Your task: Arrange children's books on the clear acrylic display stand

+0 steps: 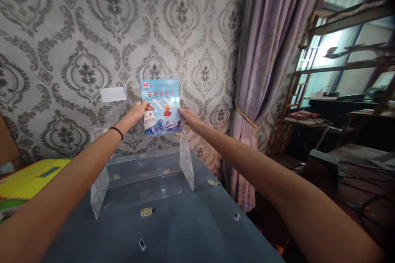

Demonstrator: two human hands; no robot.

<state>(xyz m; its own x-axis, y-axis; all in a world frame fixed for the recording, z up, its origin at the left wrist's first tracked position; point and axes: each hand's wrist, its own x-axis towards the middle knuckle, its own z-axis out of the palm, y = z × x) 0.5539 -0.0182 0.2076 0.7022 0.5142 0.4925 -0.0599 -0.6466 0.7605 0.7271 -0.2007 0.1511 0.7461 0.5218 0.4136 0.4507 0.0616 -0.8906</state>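
A blue picture book (162, 109) with red Chinese lettering, a small red figure and purple waves on its cover is held upright, its cover facing me. My left hand (139, 111) grips its left edge, thumb on the front. On the opposite edge, my right hand (189, 118) is closed in the same way. Both sets of fingers are partly hidden behind the book. Below and around it stands a clear acrylic rack (187, 160) with see-through side panels and shelves. Whether the book touches the rack I cannot tell.
The rack stands on a table with a dark grey-blue cloth (185, 230) printed with pineapples. A yellow book or folder (33, 176) lies at the left. Patterned wallpaper with a white label (112, 94) is behind. A purple curtain (265, 49) and wooden shelving (348, 65) are at the right.
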